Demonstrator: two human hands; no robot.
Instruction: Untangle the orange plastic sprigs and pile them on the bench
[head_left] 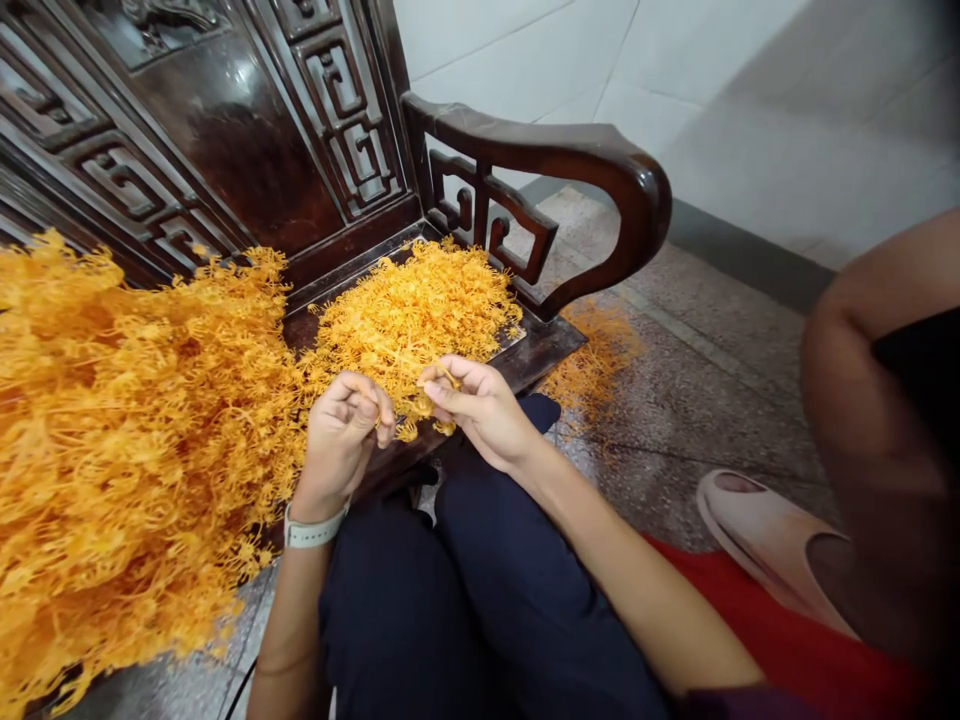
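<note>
My right hand (487, 410) pinches a thin orange plastic sprig (450, 378) between thumb and forefinger. My left hand (343, 425) is beside it, a short gap away, with its fingers curled and pressed together. A speck of orange shows at its fingertips, too small to name. Both hands are above the front edge of a dark wooden bench, just in front of a heap of small orange plastic sprigs (412, 310) on the seat. To the left of my left hand rises a much larger mass of orange branching plastic sprays (135, 430).
The bench's curved armrest (570, 140) and carved backrest (255, 170) enclose the seat. Loose orange bits (600, 350) lie on the speckled floor below the armrest. At right are another person's bent leg (847, 400), a pale slipper (772, 545) and something red (712, 585).
</note>
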